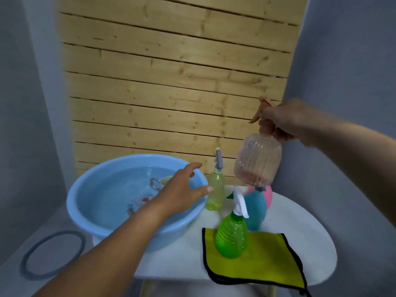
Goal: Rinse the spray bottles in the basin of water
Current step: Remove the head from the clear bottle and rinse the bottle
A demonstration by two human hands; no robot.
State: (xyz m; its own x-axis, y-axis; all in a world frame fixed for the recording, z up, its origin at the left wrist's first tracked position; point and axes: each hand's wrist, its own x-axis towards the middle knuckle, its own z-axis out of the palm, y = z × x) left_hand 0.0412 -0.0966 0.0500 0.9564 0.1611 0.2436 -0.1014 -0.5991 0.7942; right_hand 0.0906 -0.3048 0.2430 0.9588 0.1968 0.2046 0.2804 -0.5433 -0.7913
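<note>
The right hand [285,121] grips the neck of a ribbed, translucent pink spray bottle [258,160] just below its trigger head, fingers curled round it, so that the body hangs beneath the fingers in the air, above the white table [300,221] and to the right of the blue basin [90,219]. The left hand [182,194] reaches over the basin's near-right rim with fingers spread and relaxed, holding nothing, its fingertips near a yellow spray bottle [215,189]. A green spray bottle [232,236] stands on a yellow cloth [267,260], a blue bottle [256,209] behind it; objects in the water are too blurred to identify.
</note>
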